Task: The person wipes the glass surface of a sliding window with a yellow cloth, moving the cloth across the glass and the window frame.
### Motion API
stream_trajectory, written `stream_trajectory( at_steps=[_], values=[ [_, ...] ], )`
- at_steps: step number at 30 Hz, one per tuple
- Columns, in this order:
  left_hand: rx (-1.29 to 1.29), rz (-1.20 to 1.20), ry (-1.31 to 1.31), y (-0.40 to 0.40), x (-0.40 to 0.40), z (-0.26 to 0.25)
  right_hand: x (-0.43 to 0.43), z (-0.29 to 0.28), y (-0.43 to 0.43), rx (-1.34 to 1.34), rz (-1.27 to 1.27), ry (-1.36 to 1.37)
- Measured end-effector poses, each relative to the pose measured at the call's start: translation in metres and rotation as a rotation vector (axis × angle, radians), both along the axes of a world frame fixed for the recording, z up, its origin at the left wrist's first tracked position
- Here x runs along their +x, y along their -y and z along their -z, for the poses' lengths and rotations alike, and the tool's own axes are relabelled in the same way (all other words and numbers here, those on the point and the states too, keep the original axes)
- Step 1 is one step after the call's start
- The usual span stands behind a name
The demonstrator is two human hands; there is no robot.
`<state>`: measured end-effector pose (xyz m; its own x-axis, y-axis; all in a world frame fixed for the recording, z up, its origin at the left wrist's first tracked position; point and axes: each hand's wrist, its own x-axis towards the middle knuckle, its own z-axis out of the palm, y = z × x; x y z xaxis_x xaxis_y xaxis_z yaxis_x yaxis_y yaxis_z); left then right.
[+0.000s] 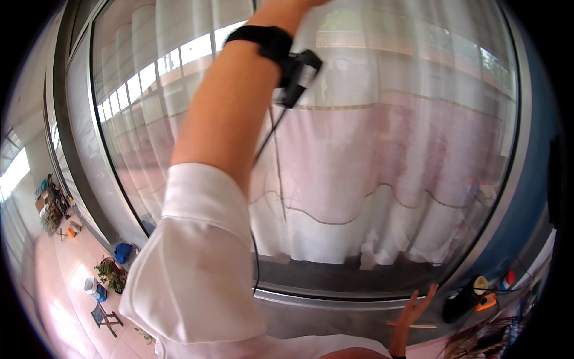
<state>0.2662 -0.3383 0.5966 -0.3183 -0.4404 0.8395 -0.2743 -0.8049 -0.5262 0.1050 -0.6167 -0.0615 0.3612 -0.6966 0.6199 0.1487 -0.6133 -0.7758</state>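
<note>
My left arm reaches up across a large glass window pane, with white and pink sheer curtains hanging behind the glass. Only the base of my left hand shows at the top rim; its fingers are cut off. A black strap on that wrist carries a small black device with a dangling cable. Low at the right, my right hand is raised over the grey sill, fingers apart and nothing in them. Behind it lies a thin stick, partly hidden by the hand.
Right of the sill stand a black cylindrical container, an orange device and a red-topped bottle. Down left are a potted plant, a bucket, a folding stool and a blue bundle. A person stands far left.
</note>
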Motion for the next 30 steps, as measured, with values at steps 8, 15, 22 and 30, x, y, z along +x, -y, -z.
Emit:
stream_trajectory(
  at_steps=[8, 15, 22, 30],
  values=[
    [-0.215, -0.330, 0.086, -0.347, 0.072, -0.016, 0.022, 0.092, -0.029, 0.267, -0.025, 0.143],
    [-0.502, -0.416, -0.099, -0.613, 0.115, 0.045, 0.039, 0.139, -0.079, 0.581, -0.070, 0.179],
    [-0.933, -0.216, -0.363, -0.626, 0.116, 0.099, 0.026, 0.127, -0.114, 0.693, -0.151, 0.200],
    [-0.151, -0.125, 0.074, -0.296, 0.064, 0.048, 0.036, 0.146, -0.080, 0.696, -0.092, 0.233]
  ],
)
